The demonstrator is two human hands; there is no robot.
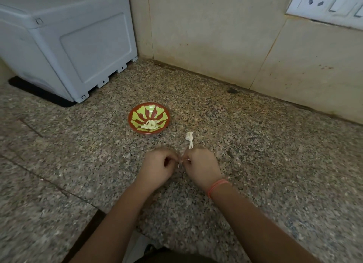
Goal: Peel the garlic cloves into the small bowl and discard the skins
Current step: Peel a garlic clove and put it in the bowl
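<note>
A small red and green bowl sits on the granite counter and holds several peeled garlic cloves. Just in front of it my left hand and my right hand meet fingertip to fingertip, both with curled fingers pinching a small garlic clove between them; the clove is mostly hidden. A white piece of garlic skin lies on the counter just beyond my right hand, to the right of the bowl.
A large white appliance on a black mat stands at the back left. A tiled wall runs along the back, with a switch and socket plate at top right. The speckled counter ends at its front edge near my forearms.
</note>
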